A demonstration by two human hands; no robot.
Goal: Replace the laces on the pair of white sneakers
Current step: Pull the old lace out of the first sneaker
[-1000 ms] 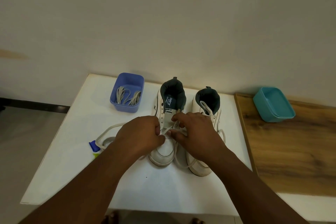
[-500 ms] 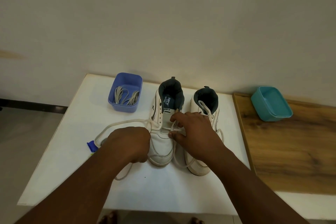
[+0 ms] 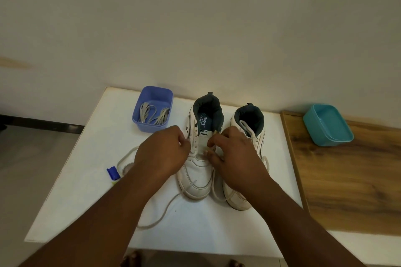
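Note:
Two white high-top sneakers stand side by side on the white table (image 3: 91, 191), toes toward me. The left sneaker (image 3: 198, 180) has most of its eyelets bare; a white lace (image 3: 160, 215) trails from it over the table. My left hand (image 3: 161, 155) is curled at its left eyelet row, apparently pinching the lace. My right hand (image 3: 233, 155) pinches the lace at the right eyelet row, partly covering the right sneaker (image 3: 249, 123), which still carries a lace.
A purple tub (image 3: 153, 110) with grey laces sits at the table's back left. An empty teal tub (image 3: 327, 124) rests on the wooden surface (image 3: 347, 180) to the right. A small blue-capped object (image 3: 113, 173) lies near the table's left edge. A wall rises behind.
My left hand pulled the lace out to the lower left, then came back up to the left eyelet row. The loose lace now lies slack over the table. My right hand stayed put.

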